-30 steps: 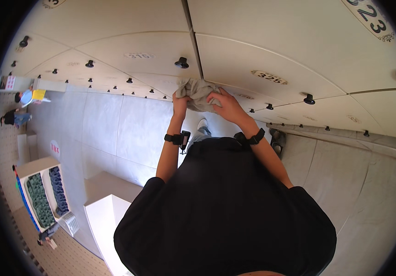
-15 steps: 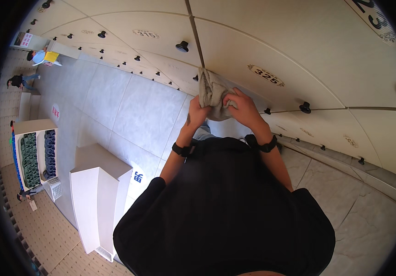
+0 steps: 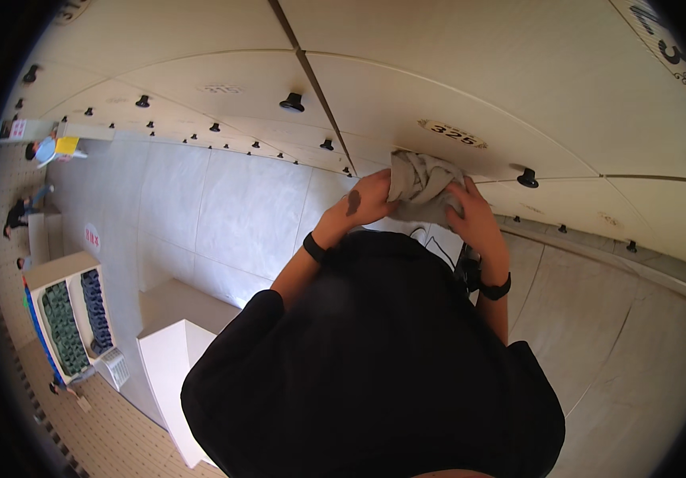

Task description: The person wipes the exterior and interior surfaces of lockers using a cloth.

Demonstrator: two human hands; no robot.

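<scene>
A bunched grey-beige cloth (image 3: pixel 425 185) is held between my two hands, close to the cream locker doors (image 3: pixel 375 95). My left hand (image 3: pixel 368 197) grips its left side, fingers partly hidden by the folds. My right hand (image 3: pixel 470 209) has its fingers closed over the right edge of the cloth. Black bands sit on both wrists. A round black knob (image 3: pixel 527 178) sticks out of a locker door to the right of the cloth, and another black knob (image 3: pixel 327 144) is to its left.
Lockers with black knobs run along the far side. To the left, a white open unit (image 3: pixel 172 358) stands on grey floor tiles (image 3: pixel 239 215). Beyond it are a rack of green and dark blue slippers (image 3: pixel 64 327), a white basket (image 3: pixel 113 368) and a few people (image 3: pixel 18 217).
Both hands and the cloth have shifted right. The cloth is more compactly bunched and spread sideways, and my hands are farther apart. The whole view has turned slightly.
</scene>
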